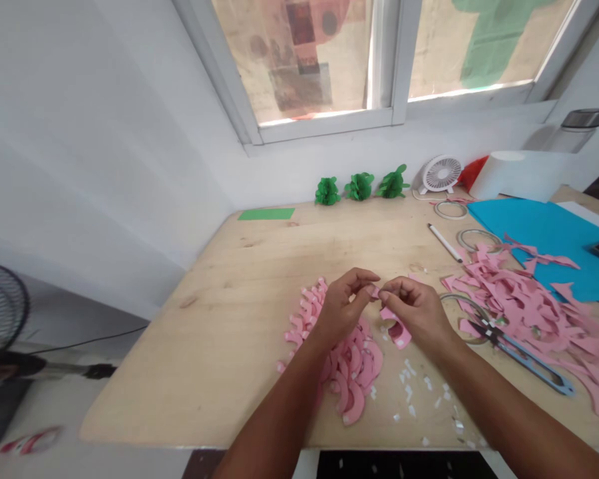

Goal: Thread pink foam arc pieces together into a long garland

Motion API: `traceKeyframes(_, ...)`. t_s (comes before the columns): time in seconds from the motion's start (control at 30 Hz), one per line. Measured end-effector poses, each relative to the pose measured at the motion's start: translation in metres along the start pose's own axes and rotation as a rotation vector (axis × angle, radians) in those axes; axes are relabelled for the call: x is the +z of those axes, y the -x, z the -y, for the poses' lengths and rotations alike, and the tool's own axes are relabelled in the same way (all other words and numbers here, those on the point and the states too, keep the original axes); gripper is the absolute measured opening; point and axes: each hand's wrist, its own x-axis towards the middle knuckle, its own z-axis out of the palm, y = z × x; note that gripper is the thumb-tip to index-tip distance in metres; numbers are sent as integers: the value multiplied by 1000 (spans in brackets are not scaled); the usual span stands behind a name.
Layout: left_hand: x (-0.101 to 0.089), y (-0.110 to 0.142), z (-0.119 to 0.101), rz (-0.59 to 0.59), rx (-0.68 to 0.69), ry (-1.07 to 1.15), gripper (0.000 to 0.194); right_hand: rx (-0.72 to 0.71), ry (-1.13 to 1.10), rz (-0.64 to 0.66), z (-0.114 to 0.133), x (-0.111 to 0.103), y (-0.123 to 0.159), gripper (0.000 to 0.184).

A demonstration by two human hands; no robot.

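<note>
My left hand (346, 305) and my right hand (419, 307) meet over the wooden table, fingertips pinching a small pink paper piece (375, 292) between them. Just under my right fingers is a curved pink paper piece (402, 337); whether it joins the pinched one I cannot tell. Curved pink paper strips (352, 402) with pale ends lie heaped below my left hand and forearm, which hide part of them. Small white scraps (408, 391) are scattered between my forearms.
Blue-handled snips (534, 364) lie across a tape roll (462, 303) at right, beside a heap of pink offcuts (514, 299). Behind are a white pen (444, 242), blue sheets (554, 233), a small fan (441, 174), three green paper ornaments (359, 187) and a green strip (266, 214).
</note>
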Motion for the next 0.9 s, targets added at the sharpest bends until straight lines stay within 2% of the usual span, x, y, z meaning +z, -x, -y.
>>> traceKeyframes(0.33,1,-1,-7,-47,-44,82,17,87,-150,25,5,0,0,29)
traceKeyframes(0.7,-2,-2,-8,0,-119,159,21,115,-306,55,3,-1,-2,23)
traceKeyframes(0.9,-1,-2,-5,-51,-149,159,12,151,-319,104,4,1,-1,22)
